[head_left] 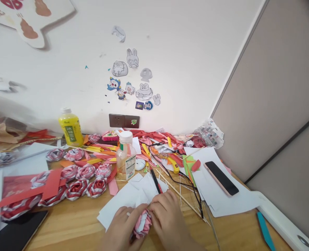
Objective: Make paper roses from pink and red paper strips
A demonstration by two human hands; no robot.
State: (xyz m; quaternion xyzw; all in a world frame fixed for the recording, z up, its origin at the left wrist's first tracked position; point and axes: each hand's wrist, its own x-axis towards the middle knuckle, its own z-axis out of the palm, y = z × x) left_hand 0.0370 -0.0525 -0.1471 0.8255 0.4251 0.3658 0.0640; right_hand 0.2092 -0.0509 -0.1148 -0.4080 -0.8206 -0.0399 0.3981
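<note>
Low in the middle of the head view, a pink and white paper rose [143,225] sits between my two hands. My left hand [124,223] wraps round its left side, with the thumb on top. The fingers of my right hand [167,214] are bent and pressed to the rose's upper right edge. A small whitish tip shows by the left thumb; I cannot make out what it is. Beneath and beyond the hands lie white paper sheets [120,202] and a black and red pen [156,181].
Several finished paper roses [77,189] lie at the left by a dark tablet-like slab [20,226]. A clear bottle [126,157] and a yellow bottle [71,127] stand behind. Coloured strips, sticks and a yellow glue gun [173,164] with black cable clutter the back. A phone [221,177] rests right.
</note>
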